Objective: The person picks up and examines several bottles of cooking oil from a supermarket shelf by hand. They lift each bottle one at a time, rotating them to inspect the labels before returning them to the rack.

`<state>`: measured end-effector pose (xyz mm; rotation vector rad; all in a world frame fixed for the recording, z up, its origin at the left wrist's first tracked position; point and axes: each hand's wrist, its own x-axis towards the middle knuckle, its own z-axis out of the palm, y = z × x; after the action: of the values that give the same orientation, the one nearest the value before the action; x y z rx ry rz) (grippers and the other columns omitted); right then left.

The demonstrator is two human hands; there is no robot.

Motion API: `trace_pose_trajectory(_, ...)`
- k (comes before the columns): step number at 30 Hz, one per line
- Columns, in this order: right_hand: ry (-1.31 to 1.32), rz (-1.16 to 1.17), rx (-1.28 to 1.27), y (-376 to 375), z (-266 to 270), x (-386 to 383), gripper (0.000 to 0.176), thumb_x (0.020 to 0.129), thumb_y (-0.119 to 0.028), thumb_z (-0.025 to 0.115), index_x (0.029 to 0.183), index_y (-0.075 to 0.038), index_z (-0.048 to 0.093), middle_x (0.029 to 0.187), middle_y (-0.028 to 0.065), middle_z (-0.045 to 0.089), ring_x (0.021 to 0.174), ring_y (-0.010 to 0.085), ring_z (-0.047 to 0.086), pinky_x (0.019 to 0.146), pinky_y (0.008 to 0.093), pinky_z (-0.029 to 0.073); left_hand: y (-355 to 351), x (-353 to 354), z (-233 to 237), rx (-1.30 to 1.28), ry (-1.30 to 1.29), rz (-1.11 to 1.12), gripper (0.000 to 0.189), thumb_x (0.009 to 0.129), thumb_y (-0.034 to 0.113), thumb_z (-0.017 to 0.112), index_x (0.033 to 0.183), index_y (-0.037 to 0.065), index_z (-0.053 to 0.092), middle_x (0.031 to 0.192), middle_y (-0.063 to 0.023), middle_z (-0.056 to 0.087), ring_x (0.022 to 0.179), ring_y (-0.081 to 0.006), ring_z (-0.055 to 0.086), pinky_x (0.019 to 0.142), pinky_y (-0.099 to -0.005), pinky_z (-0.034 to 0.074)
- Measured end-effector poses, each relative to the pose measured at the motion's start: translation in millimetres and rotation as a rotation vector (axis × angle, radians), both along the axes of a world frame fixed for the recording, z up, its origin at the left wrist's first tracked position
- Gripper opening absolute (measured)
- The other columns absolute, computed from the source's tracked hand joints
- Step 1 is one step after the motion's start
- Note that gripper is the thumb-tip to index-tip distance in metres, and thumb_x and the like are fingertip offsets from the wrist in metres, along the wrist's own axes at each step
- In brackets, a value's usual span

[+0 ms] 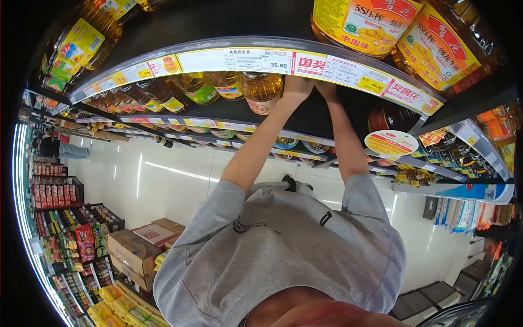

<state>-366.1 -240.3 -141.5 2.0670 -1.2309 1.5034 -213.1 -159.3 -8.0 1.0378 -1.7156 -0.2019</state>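
on the dark upper shelf (218, 22), oil bottles (368, 24) are borne toward both sides; on the lower shelf (313, 117), more bottles (262, 91) are lined up.

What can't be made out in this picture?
- Fingers of left hand and right hand, and any grip: head view, hidden behind the price strip.
- Top of the oil bottle beside the left hand: head view, behind the same strip.
- Strip's fine print: head view, too small.
- Large upper-right bottle's top: head view, cut by the upper edge.
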Motion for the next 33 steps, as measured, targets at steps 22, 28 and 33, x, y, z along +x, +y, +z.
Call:
trace_pose_trajectory(22,-0.102,-0.025,-0.006,-17,46,27,0.040,0.089,-0.025,0.070,0.122,-0.006,0.058,0.118,0.0123,0.062,0.113,0.0293,0.057,0.095,0.0424,0.045,174,167,251,0.304,-0.020,-0.753,0.022,0.087,0.009,0.069,0.107,0.001,0.068,0.100,-0.0103,0.070,0.092,-0.0184,0.068,0.078,-0.0318,0.054)
trace_pose_trajectory(28,-0.014,-0.160,0.067,-4,41,44,0.047,0.089,-0.028,0.070,0.127,-0.005,0.056,0.124,0.0135,0.058,0.113,0.0301,0.056,0.095,0.0428,0.045,45,154,344,0.219,0.175,-0.490,0.039,0.095,0.027,0.062,0.124,0.001,0.058,0.113,-0.0136,0.066,0.106,-0.0185,0.063,0.089,-0.0311,0.052)
trace_pose_trajectory(33,-0.621,-0.122,0.458,139,120,86,0.049,0.087,-0.027,0.072,0.127,-0.003,0.057,0.124,0.0147,0.056,0.107,0.0291,0.058,0.089,0.0403,0.048,-32,113,391,0.485,0.487,-0.429,0.076,0.079,0.026,0.080,0.132,-0.007,0.037,0.117,-0.0205,0.058,0.098,-0.0299,0.064,0.083,-0.0416,0.055)
